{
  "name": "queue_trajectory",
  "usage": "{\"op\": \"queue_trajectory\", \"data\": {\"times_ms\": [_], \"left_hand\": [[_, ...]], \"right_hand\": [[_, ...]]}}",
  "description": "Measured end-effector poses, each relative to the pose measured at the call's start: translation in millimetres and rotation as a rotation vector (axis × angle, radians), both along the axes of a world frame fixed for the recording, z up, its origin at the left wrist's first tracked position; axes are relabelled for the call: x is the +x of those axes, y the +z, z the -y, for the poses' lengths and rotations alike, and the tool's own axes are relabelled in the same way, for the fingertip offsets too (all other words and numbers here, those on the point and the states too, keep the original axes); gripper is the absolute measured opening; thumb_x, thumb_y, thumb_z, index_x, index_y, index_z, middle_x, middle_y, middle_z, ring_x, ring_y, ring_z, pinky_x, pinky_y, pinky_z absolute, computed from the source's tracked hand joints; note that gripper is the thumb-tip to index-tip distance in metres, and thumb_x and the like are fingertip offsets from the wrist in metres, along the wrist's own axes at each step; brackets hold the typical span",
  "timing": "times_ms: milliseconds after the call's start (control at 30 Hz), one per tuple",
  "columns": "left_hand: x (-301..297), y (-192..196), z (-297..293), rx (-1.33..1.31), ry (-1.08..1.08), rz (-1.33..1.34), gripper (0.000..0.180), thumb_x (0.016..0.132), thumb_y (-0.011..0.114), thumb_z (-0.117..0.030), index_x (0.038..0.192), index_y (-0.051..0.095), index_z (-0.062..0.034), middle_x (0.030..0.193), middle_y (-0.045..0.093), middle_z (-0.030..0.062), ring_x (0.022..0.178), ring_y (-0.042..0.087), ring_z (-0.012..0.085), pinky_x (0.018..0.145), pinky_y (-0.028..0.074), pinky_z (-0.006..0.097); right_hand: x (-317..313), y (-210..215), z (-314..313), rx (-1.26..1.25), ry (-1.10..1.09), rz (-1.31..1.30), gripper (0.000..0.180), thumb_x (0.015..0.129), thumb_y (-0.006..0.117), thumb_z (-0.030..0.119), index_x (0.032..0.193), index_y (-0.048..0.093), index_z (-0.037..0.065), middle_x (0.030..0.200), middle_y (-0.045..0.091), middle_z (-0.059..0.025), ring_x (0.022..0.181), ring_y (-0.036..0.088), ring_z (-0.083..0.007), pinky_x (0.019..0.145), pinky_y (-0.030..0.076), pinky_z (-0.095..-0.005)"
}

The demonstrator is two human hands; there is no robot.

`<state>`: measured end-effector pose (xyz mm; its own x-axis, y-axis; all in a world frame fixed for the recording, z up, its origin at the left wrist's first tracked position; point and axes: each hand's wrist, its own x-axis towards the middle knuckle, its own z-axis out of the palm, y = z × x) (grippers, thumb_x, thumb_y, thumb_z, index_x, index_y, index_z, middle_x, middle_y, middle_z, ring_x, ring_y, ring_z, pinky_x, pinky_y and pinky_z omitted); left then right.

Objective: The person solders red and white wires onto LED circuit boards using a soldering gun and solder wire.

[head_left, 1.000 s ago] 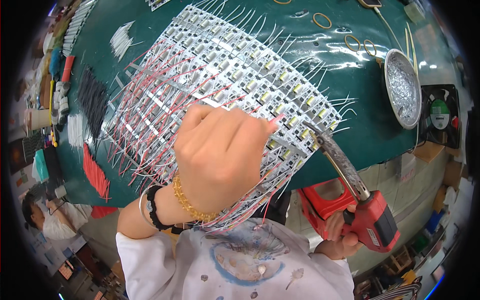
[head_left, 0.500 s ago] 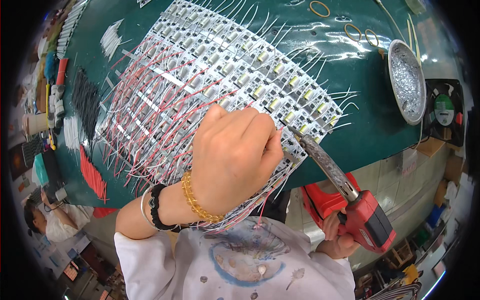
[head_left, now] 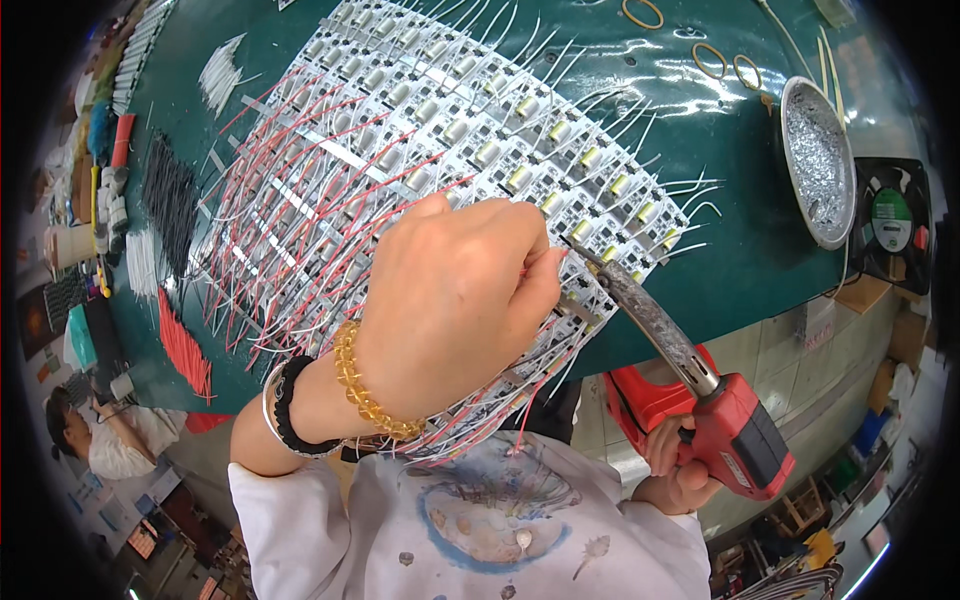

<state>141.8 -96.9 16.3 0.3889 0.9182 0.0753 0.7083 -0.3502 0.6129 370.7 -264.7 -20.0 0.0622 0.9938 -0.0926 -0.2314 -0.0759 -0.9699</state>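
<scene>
A large panel of white circuit boards (head_left: 440,118) lies on the table, bristling with red, white and dark wires. My left hand (head_left: 455,295) is over its near right part, thumb and fingers pinched together at a red wire, only a bit of which shows. My right hand (head_left: 678,465) grips the red and black pistol handle of a soldering iron (head_left: 745,435). The iron's dark, worn barrel slants up and left, its thin tip close to the pinched fingertips, above a row of parts on the panel. Whether the tip touches a pad, I cannot tell.
Loose bundles of black wires (head_left: 170,205), red wires (head_left: 183,345) and white wires (head_left: 220,75) lie at left on the green tabletop (head_left: 720,270). A silvery solder dish (head_left: 818,160) and a black fan (head_left: 890,220) stand at right. Another person (head_left: 115,435) sits far left.
My left hand has shifted slightly left. The soldering iron's tip has slid a little up and left along the panel, still near the fingertips.
</scene>
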Motion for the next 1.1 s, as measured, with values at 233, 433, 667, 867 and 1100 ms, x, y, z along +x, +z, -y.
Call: {"op": "queue_trajectory", "data": {"times_ms": [233,433,667,867,1100], "left_hand": [[-0.1,-0.4,-1.2,0.005,0.009,-0.008,0.017,0.071,0.068,-0.008,0.062,0.054,-0.0059,0.049,0.045,0.0024,0.043,0.043,0.0198,0.050,0.034,0.032],[-0.3,-0.2,-0.4,0.020,0.009,0.010,0.017,0.071,0.067,-0.008,0.062,0.054,-0.0055,0.049,0.044,0.0031,0.044,0.043,0.0206,0.050,0.034,0.032],[-1.1,4.3,0.8,0.009,-0.018,-0.033,0.014,0.072,0.068,-0.008,0.065,0.057,-0.0047,0.053,0.047,0.0045,0.048,0.045,0.0210,0.050,0.036,0.032],[-12.2,13.0,-1.3,-0.357,-0.061,0.234,0.010,0.073,0.067,-0.004,0.082,0.063,-0.0036,0.061,0.053,0.0064,0.057,0.051,0.0232,0.055,0.040,0.033],[-9.9,21.8,8.6,0.229,-0.247,-0.269,0.012,0.068,0.066,-0.003,0.075,0.056,-0.0053,0.075,0.056,0.0070,0.069,0.053,0.0242,0.066,0.037,0.034]], "right_hand": [[23.0,-6.2,6.3,0.055,0.196,0.336,0.043,0.081,0.065,0.039,0.063,0.047,0.004,0.053,0.051,-0.0032,0.046,0.049,-0.0128,0.045,0.038,-0.0285],[5.7,5.3,-5.7,-0.029,0.113,-0.022,0.051,0.081,0.061,0.050,0.062,0.047,0.004,0.050,0.046,-0.0015,0.041,0.045,-0.0112,0.040,0.032,-0.0254],[-1.9,9.7,-5.1,-0.142,0.084,-0.023,0.056,0.079,0.060,0.055,0.062,0.044,0.005,0.048,0.043,-0.0014,0.038,0.040,-0.0118,0.039,0.029,-0.0252],[0.5,-0.3,-2.4,0.109,0.106,-0.134,0.068,0.083,0.060,0.044,0.123,0.039,-0.007,0.047,0.044,0.0002,0.037,0.039,-0.0105,0.037,0.033,-0.0235],[-3.4,2.9,5.5,0.077,-0.074,-0.076,0.070,0.083,0.060,0.046,0.124,0.039,-0.006,0.047,0.046,-0.0003,0.036,0.040,-0.0109,0.037,0.034,-0.0237]]}}
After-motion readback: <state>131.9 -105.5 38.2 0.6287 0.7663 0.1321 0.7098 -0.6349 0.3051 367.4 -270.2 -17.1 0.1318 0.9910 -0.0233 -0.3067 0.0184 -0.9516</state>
